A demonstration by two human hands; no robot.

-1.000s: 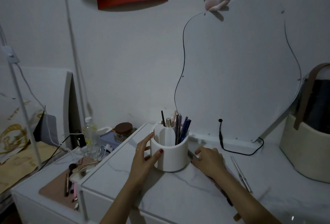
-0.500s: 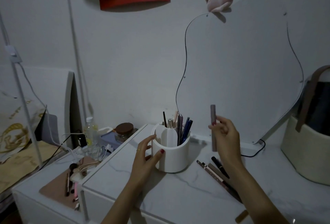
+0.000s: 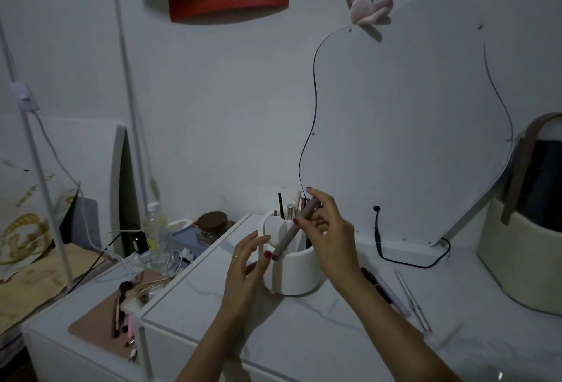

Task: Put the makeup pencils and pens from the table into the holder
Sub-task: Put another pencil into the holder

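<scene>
A white round holder (image 3: 299, 273) stands on the white marble table (image 3: 304, 336), with several pens and pencils upright in its back compartments. My left hand (image 3: 248, 260) rests against the holder's left side, fingers spread. My right hand (image 3: 328, 229) is over the holder and grips a taupe makeup pencil (image 3: 290, 234), tilted, its lower end at the holder's front-left rim. Right of the holder, partly behind my right forearm, more pencils (image 3: 386, 289) lie on the table, along with a thin silver tool (image 3: 412, 299).
A curvy mirror (image 3: 410, 138) leans on the wall behind, with a black cable (image 3: 404, 263) at its foot. A cream basket (image 3: 523, 269) stands at the right. A lower shelf at the left holds brushes on a pink mat (image 3: 100, 330), a bottle (image 3: 155, 229) and a jar (image 3: 213, 223).
My right hand picked a pencil up from the table beside the holder, raised it, then carried it left over the holder and tilted it. The left hand stayed on the holder.
</scene>
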